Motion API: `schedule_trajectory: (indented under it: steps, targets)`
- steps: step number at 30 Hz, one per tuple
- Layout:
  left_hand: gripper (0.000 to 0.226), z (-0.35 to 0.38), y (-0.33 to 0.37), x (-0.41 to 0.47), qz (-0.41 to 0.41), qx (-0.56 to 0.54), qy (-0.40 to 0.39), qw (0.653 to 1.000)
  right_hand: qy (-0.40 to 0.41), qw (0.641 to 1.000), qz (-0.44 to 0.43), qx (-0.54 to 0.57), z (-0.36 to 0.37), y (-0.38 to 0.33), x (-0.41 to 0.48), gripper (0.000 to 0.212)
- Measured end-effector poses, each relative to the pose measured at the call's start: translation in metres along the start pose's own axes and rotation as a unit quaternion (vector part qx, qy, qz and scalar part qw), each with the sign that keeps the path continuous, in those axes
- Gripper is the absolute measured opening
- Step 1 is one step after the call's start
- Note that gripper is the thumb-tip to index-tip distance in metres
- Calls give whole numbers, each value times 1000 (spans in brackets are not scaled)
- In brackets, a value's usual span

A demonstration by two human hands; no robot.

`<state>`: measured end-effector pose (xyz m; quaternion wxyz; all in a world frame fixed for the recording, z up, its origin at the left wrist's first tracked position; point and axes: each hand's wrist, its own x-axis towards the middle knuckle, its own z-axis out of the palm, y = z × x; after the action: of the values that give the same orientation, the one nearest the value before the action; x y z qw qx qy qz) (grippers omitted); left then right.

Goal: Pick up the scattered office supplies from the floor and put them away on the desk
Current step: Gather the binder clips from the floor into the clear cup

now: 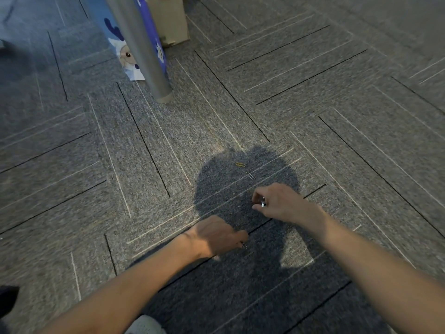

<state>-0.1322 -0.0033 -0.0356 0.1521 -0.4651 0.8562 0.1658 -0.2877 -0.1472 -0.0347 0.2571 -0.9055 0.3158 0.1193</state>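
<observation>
Both my hands reach down to the grey carpet (313, 131). My left hand (216, 236) has its fingers curled and pinches a small silver paper clip (244, 245) at the fingertips. My right hand (277, 201) is curled round a small shiny metal clip (263, 203), with its fingertips touching the carpet. Ahead of the right hand lie a yellow paper clip (240, 164) and a silver paper clip (250, 175), both loose on the floor inside my shadow.
A grey metal desk leg (144, 51) stands on the carpet at the upper left. Behind it lean a blue bag with a cartoon reindeer (125, 54) and a beige box (171, 18). A pale shoe (144, 325) shows at the bottom edge.
</observation>
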Motion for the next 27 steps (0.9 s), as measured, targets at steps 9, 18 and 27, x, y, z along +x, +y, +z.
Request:
schedule_trajectory:
  steps: [9, 18, 27]
  targets:
    - [19, -1, -6, -1, -122, -236, -12, 964, 6, 993, 69, 100, 8, 6, 2, 22]
    - [32, -14, -47, 7, -255, -724, 173, 617, -51, 987, 83, 129, 9, 4, 7, 23]
    - [27, -23, -62, 24, -175, -876, 297, 339, 46, 554, 7, 831, -5, -8, -10, 18]
